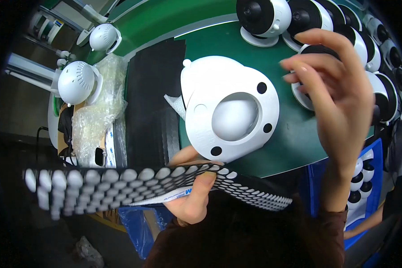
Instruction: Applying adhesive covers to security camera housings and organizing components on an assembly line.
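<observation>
Green bench (236,42) bears white cameras; left hand (190,196) pinches pad sheet (120,183), right hand (332,85) spread.

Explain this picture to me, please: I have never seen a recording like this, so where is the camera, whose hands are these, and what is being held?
The single picture comes from a fisheye camera worn on a person's head, looking down, so straight edges bend near the rim. Both bare hands are that person's own. The left hand holds a black perforated sheet of small round pads, with a white round device turned underside up just above it; that underside already shows black dots. The right hand is raised and open, holding nothing I can make out. On the green work surface stand rows of black-and-white round devices, and a stack of black sheets lies to the left.
</observation>
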Demonstrator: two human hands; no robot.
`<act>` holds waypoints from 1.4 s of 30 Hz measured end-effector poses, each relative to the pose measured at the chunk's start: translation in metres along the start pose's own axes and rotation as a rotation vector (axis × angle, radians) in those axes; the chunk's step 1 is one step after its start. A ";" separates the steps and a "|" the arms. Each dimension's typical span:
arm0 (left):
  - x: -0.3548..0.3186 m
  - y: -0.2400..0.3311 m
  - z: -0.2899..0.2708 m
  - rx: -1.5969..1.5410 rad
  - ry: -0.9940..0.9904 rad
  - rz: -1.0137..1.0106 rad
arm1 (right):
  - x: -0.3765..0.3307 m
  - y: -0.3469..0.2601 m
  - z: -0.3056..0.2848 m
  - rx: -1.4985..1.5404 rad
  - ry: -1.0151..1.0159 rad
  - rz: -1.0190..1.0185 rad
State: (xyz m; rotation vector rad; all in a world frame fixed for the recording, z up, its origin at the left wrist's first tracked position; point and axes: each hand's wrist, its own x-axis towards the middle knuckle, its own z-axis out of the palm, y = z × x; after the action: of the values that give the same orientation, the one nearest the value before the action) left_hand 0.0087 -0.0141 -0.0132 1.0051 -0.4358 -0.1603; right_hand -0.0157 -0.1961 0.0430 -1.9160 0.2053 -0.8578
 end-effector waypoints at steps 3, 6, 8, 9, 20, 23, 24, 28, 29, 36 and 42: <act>-0.003 -0.002 -0.006 0.165 0.000 0.085 | -0.032 -0.021 -0.014 -0.185 -0.051 -0.102; -0.011 -0.001 -0.012 0.261 0.106 0.102 | -0.056 -0.023 0.006 -0.134 -0.200 -0.100; -0.013 -0.002 -0.010 0.312 0.102 0.143 | -0.062 -0.018 0.011 -0.122 -0.211 -0.098; -0.013 -0.002 -0.009 0.315 0.101 0.143 | -0.064 -0.014 0.014 -0.098 -0.193 -0.113; -0.012 0.007 0.007 0.442 0.199 0.091 | -0.074 -0.019 0.019 -0.118 -0.084 -0.153; -0.005 0.014 -0.009 0.873 -0.132 0.202 | -0.072 -0.019 0.018 -0.077 -0.129 -0.034; -0.013 0.002 -0.005 0.708 0.097 0.143 | -0.070 -0.017 0.018 -0.083 -0.149 -0.021; -0.011 0.008 -0.005 0.739 0.038 0.108 | -0.071 -0.017 0.020 -0.161 -0.150 -0.110; -0.009 0.005 0.001 0.741 0.044 0.111 | -0.073 -0.018 0.022 -0.157 -0.154 -0.114; -0.005 -0.003 0.015 0.440 0.273 0.326 | -0.084 -0.020 0.028 -0.404 -0.046 -0.360; 0.001 -0.011 0.009 0.400 0.218 0.403 | -0.077 -0.017 0.027 -0.276 -0.110 -0.249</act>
State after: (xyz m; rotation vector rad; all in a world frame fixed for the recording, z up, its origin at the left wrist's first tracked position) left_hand 0.0065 -0.0275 -0.0183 1.2871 -0.4708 0.4108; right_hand -0.0589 -0.1314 0.0136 -2.2755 0.0180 -0.9215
